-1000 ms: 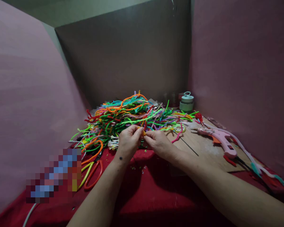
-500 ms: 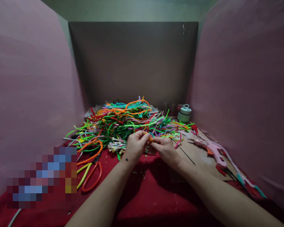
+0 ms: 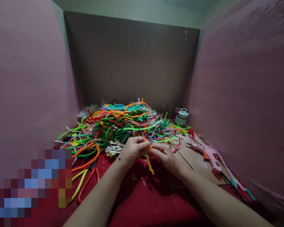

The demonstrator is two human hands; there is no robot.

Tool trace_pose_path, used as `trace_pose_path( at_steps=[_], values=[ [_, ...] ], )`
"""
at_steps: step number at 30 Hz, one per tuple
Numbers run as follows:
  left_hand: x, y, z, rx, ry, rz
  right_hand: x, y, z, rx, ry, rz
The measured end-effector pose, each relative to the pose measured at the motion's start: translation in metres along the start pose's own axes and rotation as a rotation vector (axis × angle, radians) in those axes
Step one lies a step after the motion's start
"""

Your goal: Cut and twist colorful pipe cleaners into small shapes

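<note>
A twisted orange-yellow fuzzy stem (image 3: 150, 164) hangs down between my two hands, over the red cloth. My left hand (image 3: 134, 148) pinches its upper part between thumb and fingers. Close beside it, my right hand (image 3: 163, 154) is also closed on the stem, fingertips nearly touching the left ones. Right behind the hands rises a tangled pile of colourful fuzzy stems (image 3: 123, 123). A bundle of white-tipped stems (image 3: 113, 149) lies just left of my left hand.
Scissors with red and yellow handles (image 3: 80, 184) lie at the left, near a blurred patch. On a board (image 3: 194, 160) at the right rests a pink glue gun (image 3: 211, 157). A pale green container (image 3: 181, 117) stands at the back right. Pink walls flank both sides.
The orange-yellow stem now dangles below my fingers, where only a small bit showed between them before. The camera view has tilted and shifted slightly.
</note>
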State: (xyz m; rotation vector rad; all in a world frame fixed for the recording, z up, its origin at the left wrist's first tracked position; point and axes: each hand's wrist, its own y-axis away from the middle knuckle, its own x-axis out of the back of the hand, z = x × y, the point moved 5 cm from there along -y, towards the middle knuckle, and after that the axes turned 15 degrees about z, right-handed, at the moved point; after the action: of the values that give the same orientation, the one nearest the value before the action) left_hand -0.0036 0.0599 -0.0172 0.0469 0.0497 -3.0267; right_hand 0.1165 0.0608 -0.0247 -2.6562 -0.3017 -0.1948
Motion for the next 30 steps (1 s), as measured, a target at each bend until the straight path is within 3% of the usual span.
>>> trace_pose_path(
  at_steps=[4,9,12,17,25,30],
  values=[
    [0.000,0.002,-0.006,-0.007,0.018,-0.006,-0.002,-0.002,0.005,-0.163,-0.087,0.026],
    [0.000,0.002,-0.008,0.001,-0.004,0.053,-0.008,-0.002,0.015,-0.349,-0.187,-0.054],
    [-0.001,0.002,-0.006,-0.012,-0.019,0.081,-0.009,-0.003,0.016,-0.371,-0.184,-0.059],
    [-0.004,0.004,-0.001,-0.017,-0.009,0.100,-0.004,-0.006,0.010,-0.275,-0.084,0.003],
    [-0.007,0.006,0.001,-0.057,-0.034,0.122,-0.010,-0.002,0.018,-0.475,-0.255,-0.139],
    [-0.002,0.002,0.004,-0.162,-0.007,0.175,-0.007,-0.006,0.016,-0.525,-0.364,-0.069]
  ],
)
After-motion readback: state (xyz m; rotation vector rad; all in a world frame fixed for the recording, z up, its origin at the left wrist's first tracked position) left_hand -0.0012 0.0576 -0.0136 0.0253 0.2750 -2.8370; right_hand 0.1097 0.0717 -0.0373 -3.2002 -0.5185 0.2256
